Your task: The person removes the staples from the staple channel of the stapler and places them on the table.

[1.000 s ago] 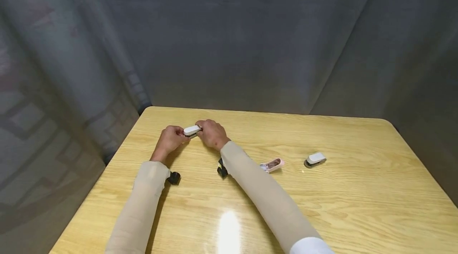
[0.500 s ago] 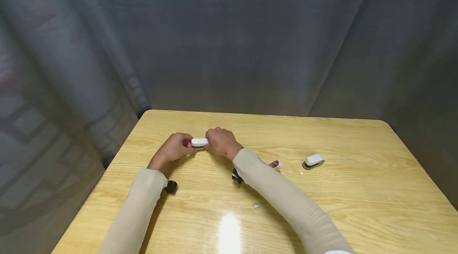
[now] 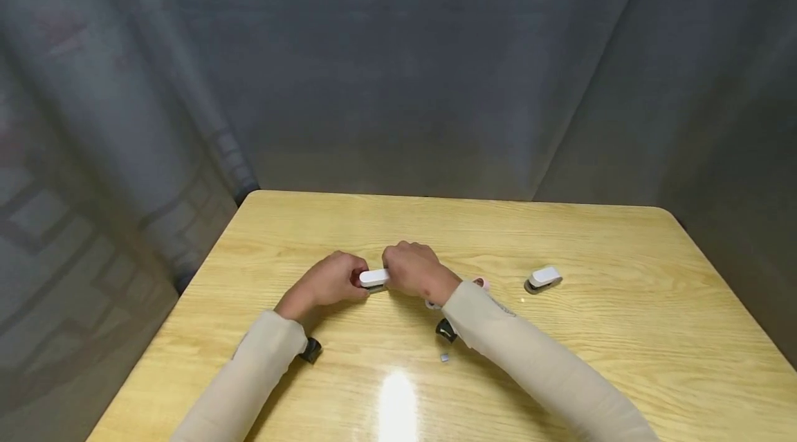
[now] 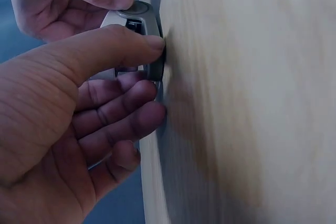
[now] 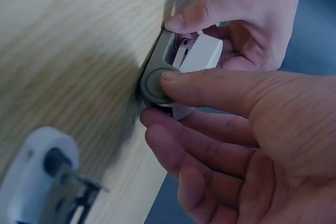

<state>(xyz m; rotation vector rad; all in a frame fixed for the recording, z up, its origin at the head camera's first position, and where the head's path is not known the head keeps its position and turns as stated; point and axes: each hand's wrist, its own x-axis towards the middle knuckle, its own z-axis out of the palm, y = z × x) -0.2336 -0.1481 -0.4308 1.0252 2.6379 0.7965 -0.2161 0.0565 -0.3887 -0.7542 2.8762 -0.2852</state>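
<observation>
A small loose metal piece point(image 3: 445, 357) lies nearest the camera on the glossy wooden table point(image 3: 623, 359), just in front of the person's right forearm. Beyond it, both hands meet over a small white stapler point(image 3: 374, 278) held low over the middle of the table: the left hand point(image 3: 330, 281) pinches one end between thumb and fingers, while the right hand point(image 3: 414, 269) clasps the other end, its thumb pressed on the grey round cap point(image 5: 157, 83) of the base. The stapler looks light, rigid and smooth-shelled, likely slippery plastic over a metal core, and is best held by its two ends as here, clear of the hinged mouth. A pink stapler point(image 3: 479, 283) peeks out behind the right wrist, and a second white stapler point(image 3: 544, 279) sits well apart to the right. A grey curtain point(image 3: 398, 68) closes off the background.
</observation>
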